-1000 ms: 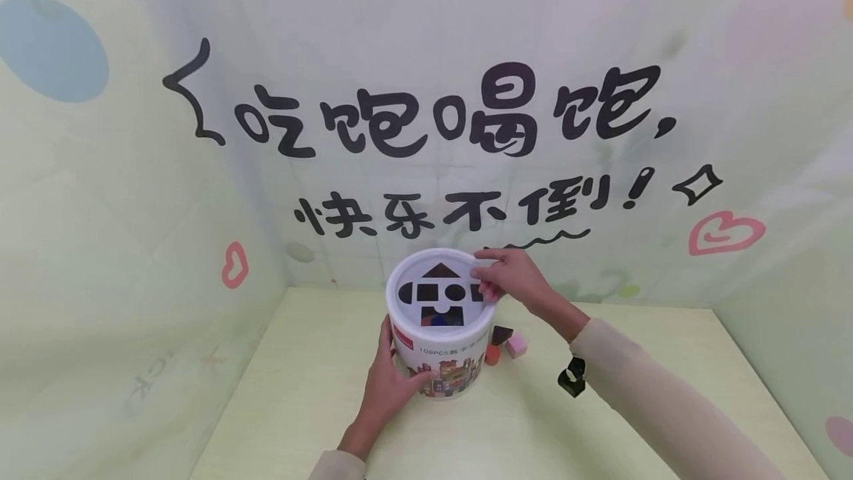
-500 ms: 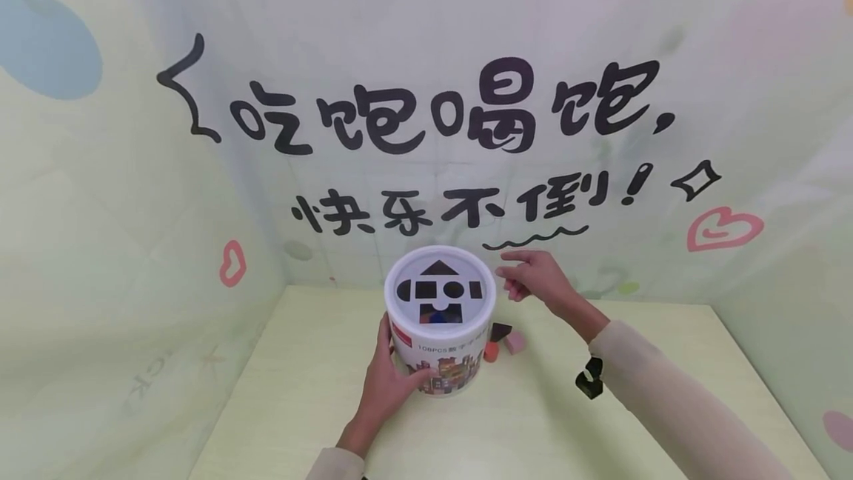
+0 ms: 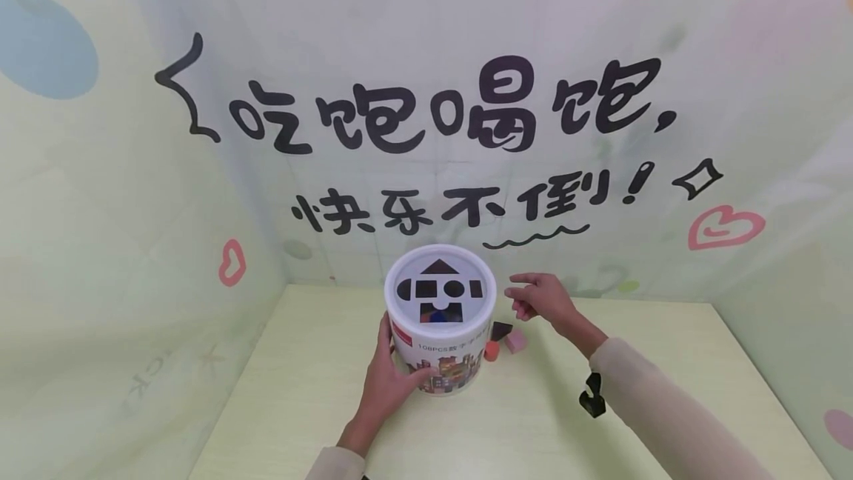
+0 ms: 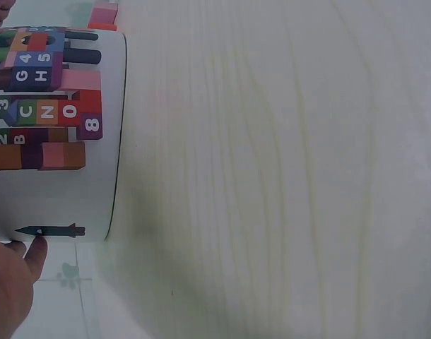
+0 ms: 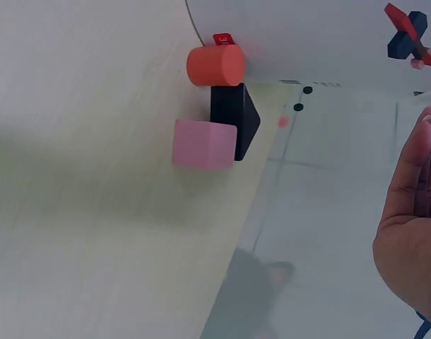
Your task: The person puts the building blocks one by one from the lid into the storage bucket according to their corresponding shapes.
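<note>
A round white bucket (image 3: 445,361) printed with colourful block pictures stands upright on the table. Its white lid (image 3: 406,269) has several cut-out shapes, among them a triangle, a square and a circle. My left hand (image 3: 389,385) grips the bucket's left side, with the thumb across the front. Off to the right of the rim, my right hand (image 3: 543,298) hangs in the air, fingers loosely bent and holding nothing. Beside the bucket lie an orange-red cylinder block (image 5: 215,65), a dark triangular block (image 5: 248,121) and a pink cube block (image 5: 203,145), close together.
The pale wood-grain table (image 3: 300,369) runs up to a printed cloth backdrop (image 3: 426,21) with black lettering. Cloth also hangs at the left and right. Orange and blue pieces show inside the bucket through the lowest lid opening.
My right hand has left the lid's right rim, moving right and then slightly down. The left hand stays on the bucket, and the loose blocks have not moved.
</note>
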`<state>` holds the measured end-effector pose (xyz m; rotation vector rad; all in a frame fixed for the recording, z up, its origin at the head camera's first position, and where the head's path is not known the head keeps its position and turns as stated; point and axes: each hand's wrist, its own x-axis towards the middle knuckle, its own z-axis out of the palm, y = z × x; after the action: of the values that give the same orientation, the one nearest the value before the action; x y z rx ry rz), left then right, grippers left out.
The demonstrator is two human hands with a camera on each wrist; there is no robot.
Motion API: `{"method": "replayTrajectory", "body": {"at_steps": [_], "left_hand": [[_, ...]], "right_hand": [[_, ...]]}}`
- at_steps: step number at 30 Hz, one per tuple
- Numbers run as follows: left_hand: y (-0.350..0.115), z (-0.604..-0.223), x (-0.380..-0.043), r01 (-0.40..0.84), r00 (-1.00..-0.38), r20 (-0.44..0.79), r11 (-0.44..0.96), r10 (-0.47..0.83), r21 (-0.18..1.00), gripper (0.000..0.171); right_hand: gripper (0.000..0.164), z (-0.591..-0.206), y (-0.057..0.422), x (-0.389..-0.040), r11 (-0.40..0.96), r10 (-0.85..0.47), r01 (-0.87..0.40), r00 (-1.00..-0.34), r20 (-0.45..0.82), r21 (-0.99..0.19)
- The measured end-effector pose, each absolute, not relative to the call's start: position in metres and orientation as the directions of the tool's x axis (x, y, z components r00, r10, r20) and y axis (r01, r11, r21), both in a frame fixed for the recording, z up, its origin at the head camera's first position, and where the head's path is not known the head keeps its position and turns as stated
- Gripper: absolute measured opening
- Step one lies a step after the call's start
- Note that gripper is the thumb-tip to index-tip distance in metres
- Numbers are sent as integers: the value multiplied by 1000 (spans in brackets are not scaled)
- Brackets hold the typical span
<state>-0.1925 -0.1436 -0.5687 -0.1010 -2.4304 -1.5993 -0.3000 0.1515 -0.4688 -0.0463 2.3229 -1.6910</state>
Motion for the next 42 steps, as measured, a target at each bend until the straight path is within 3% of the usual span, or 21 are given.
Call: {"method": "replayTrajectory", "body": {"at_steps": [22, 42], "left_hand": [[-144, -570, -191, 200, -968, 244, 394, -63, 897, 121], [-143, -570, -192, 188, -971, 232, 401, -63, 897, 120]], "right_hand": [[47, -535, 165, -291, 367, -119, 199, -959, -258, -909], [44, -563, 170, -280, 393, -127, 218, -949, -288, -893]]}}
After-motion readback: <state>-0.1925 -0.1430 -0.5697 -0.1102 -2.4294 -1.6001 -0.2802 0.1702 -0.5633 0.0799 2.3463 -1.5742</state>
